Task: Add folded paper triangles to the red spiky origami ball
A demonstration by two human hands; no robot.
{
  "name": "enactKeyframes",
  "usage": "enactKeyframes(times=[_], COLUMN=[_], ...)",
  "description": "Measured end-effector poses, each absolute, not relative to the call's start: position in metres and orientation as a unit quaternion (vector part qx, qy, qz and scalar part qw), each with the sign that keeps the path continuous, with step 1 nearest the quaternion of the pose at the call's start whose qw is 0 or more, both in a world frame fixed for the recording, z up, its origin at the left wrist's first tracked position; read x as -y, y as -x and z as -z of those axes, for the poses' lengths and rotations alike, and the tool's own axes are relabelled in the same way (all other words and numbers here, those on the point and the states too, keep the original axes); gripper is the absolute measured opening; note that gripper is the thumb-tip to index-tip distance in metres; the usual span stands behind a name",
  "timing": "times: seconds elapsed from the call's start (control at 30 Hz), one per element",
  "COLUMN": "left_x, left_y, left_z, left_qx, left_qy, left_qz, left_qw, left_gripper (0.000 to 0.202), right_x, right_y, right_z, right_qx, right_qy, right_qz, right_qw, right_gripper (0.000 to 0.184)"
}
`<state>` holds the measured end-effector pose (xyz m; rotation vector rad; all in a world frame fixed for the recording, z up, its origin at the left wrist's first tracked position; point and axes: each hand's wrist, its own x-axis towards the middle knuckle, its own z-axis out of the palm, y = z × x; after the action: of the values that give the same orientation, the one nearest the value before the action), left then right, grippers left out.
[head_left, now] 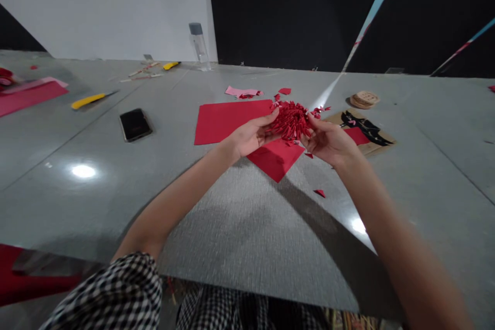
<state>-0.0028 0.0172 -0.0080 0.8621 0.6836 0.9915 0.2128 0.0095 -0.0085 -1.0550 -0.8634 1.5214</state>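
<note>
A round red paper flower (293, 121) with many narrow petals is held up between my two hands, above the table. My left hand (253, 134) grips its left edge, thumb on top and fingers beneath. On the opposite edge, my right hand (328, 139) pinches the flower between thumb and fingers. Under and behind the hands lie red paper sheets (228, 121), one with a corner pointing toward me. Small red paper scraps (319, 193) are scattered around, and a pink paper strip (242, 92) rests behind the sheets.
At left are a phone (135, 125) and a yellow cutter knife (91, 100). A clear bottle (199, 49) stands near the wall, beside another yellow tool (171, 66). To the right sit round wooden discs (364, 99) and brown paper (381, 147) with black shapes.
</note>
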Motion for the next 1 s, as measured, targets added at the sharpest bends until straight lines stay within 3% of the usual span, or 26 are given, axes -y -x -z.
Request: enactKeyframes(times=[1.0], left_x=[-0.028], left_y=[0.01], left_z=[0.012], left_qx=[-0.332], left_qy=[-0.364], left_qz=[-0.461], left_qw=[0.738], left_gripper=[0.029], right_x=[-0.01], right_y=[-0.206], right_z=[0.017], right_qx=[0.401], right_qy=[0.426], right_qz=[-0.608], right_qw=[0.537], right_gripper=[0.043])
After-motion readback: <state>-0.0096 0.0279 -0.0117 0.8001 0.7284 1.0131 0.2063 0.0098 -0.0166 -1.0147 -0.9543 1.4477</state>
